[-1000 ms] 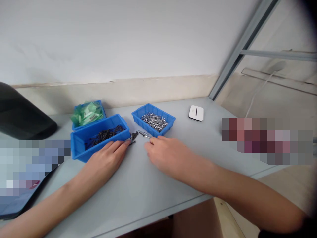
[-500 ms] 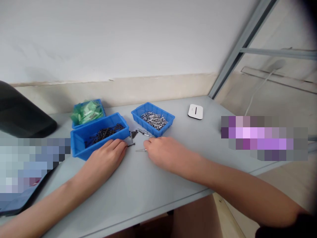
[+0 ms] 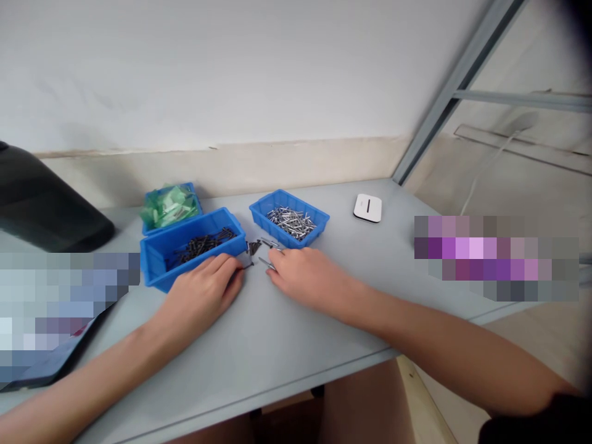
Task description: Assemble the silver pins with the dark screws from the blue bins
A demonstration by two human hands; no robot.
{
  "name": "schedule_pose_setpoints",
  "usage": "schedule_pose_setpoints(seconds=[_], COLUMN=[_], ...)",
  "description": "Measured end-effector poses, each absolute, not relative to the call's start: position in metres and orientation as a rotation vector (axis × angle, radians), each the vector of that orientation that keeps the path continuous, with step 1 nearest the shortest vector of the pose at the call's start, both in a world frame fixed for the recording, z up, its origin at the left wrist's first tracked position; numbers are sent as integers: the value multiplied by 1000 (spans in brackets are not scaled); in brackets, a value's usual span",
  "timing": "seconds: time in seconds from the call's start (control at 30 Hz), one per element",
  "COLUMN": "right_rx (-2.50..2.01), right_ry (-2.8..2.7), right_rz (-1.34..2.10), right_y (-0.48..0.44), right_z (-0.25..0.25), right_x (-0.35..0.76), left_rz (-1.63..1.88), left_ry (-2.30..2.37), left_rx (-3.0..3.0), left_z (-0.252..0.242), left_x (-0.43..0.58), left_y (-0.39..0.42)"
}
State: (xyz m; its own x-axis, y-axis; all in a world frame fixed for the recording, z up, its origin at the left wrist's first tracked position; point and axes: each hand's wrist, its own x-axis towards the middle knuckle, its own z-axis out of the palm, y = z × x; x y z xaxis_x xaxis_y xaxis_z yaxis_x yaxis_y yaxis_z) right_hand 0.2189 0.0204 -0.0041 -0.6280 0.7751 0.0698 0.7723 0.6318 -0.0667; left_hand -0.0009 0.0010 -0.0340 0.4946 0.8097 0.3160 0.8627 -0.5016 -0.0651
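Note:
My left hand rests on the table at the front of a blue bin of dark screws. Its fingers are bent together, and a dark screw pokes out at the fingertips. Across a small gap, my right hand pinches a silver pin that looks like a blind rivet; its thin end points left and up. Just beyond the fingers lie a small cluster of loose dark screws and a few silver rivets. Behind my right hand stands a shallower blue bin filled with silver rivets.
A third blue bin with green plastic packets stands at the back left. A dark cylinder and a blurred-out screen device lie left. Right are a white square device and a pixelated purple item. The wall borders the table's back.
My right hand has turned slightly, and the rivet in it now tilts upward instead of lying level. My left hand stays near the screw. The whole view has shifted a little.

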Motion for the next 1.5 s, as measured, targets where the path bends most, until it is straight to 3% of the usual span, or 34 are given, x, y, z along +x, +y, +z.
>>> schedule_pose_setpoints(seconds=[0.33, 0.6, 1.1, 1.5], right_rx=[-950, -906, -673, -712], right_ry=[-2774, -2768, -2805, -2780], right_rz=[34, 99, -61, 4], right_y=[23, 23, 23, 23], right_z=[-7, -6, -10, -6], right_x=[222, 222, 225, 227], left_rz=[-607, -637, -836, -916], left_ry=[-1284, -1300, -1655, -1996], left_rx=[-2782, -2839, -3164, -3365], left_z=[-27, -28, -18, -19], left_x=[-3, -5, -2, -3], left_y=[-5, -4, 0, 2])
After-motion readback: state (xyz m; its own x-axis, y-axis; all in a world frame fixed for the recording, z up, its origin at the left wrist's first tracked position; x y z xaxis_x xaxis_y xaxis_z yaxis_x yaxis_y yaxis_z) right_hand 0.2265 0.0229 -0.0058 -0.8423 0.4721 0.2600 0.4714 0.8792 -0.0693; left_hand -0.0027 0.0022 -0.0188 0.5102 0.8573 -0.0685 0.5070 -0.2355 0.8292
